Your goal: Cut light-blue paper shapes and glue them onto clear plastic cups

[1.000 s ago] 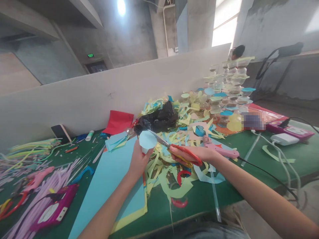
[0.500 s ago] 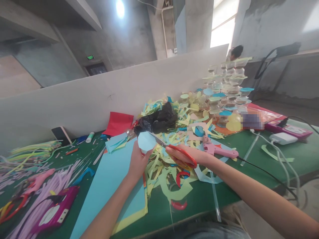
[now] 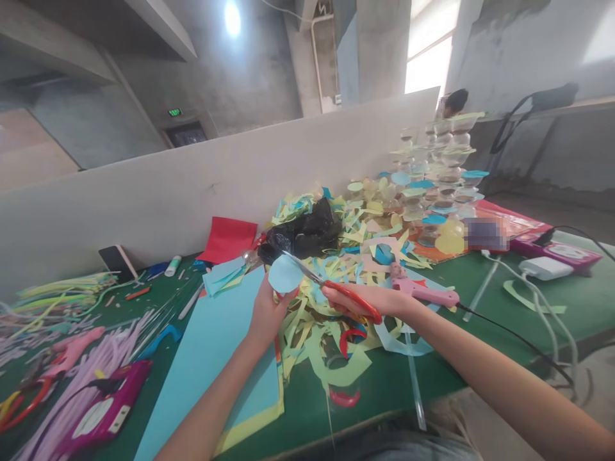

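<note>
A light blue, roughly round piece of paper (image 3: pixel 284 274) is pinched in my left hand (image 3: pixel 269 307), above the scrap pile. My right hand (image 3: pixel 358 299) grips red-handled scissors (image 3: pixel 354 301), whose blades reach the upper right edge of the paper. A bit of red shows beneath the paper by my left thumb; what it is I cannot make out. Under my left forearm lie large blue paper sheets (image 3: pixel 211 339) over yellow ones. Yellow, green and blue paper scraps (image 3: pixel 307 333) spread below both hands.
A black plastic bag (image 3: pixel 305 234) lies behind my hands. To the right are a pink glue gun (image 3: pixel 427 291), stacked clear cups (image 3: pixel 446 166) and a white adapter (image 3: pixel 546 267). Purple strips (image 3: pixel 96 371) and a magenta power strip (image 3: pixel 108 410) lie left. A person (image 3: pixel 454 102) is beyond the partition.
The paper has turned in my left hand and its outline looks rounder. The scissors have shifted slightly, with the blades still at its edge.
</note>
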{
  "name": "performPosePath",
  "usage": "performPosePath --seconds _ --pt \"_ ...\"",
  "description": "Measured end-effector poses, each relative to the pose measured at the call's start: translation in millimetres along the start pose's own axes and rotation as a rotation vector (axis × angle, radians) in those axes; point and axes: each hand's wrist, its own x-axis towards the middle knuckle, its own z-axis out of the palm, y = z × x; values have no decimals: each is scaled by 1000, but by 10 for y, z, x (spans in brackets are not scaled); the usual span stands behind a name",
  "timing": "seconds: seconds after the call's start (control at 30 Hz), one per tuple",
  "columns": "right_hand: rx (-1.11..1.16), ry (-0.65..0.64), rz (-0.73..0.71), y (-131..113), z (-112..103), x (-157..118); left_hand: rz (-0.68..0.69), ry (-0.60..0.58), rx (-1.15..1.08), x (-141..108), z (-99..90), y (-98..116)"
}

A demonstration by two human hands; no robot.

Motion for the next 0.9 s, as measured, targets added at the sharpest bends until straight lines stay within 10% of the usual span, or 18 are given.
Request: performPosePath --seconds 0.43,0.9 --pt "-30 153 227 -37 46 25 -57 50 34 -5 -7 15" --pt "66 15 100 -19 -36 -37 -47 -48 31 -14 -31 55"
